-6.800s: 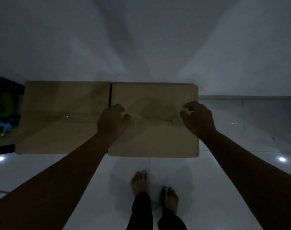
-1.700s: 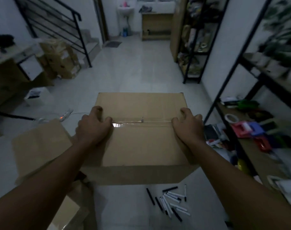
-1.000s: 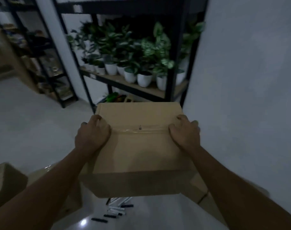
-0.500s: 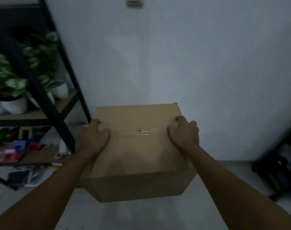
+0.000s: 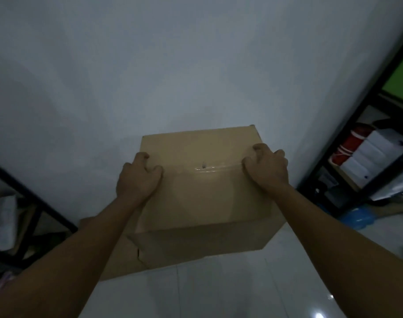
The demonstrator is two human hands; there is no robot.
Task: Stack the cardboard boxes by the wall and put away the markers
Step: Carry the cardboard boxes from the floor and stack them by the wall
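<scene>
The view has swung from the shelves to the wall (image 5: 195, 65). Both hands, left hand (image 5: 137, 177) and right hand (image 5: 266, 169), grip the box (image 5: 202, 198); lower it squarely onto the box below (image 5: 117, 262).

We see a matt brown cardboard box (image 5: 202, 193), its top seam sealed with glossy clear tape (image 5: 209, 169) that catches the light. Below it lies more dull cardboard (image 5: 120, 260), creased at one edge. The floor (image 5: 195, 292) is glossy white tile, the wall (image 5: 173, 65) smooth matt paint, the shelf frame (image 5: 365, 125) black metal.
</scene>
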